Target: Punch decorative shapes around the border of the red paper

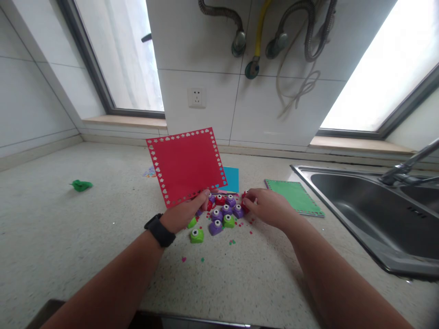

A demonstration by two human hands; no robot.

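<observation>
My left hand grips a red sheet of paper by its lower edge, holding it tilted up off the counter. Small shapes are punched out along the sheet's borders. At the right of a cluster of craft punches, my right hand has its fingers closed around a red craft punch, mostly covered by the fingers. Several purple punches, a few green punches and another red punch sit between my hands. Tiny paper cut-outs are scattered around them.
A blue sheet lies behind the punches. To the right, a green punched sheet tops a small stack beside the steel sink. A crumpled green piece rests far left. The tiled wall carries a socket and pipes.
</observation>
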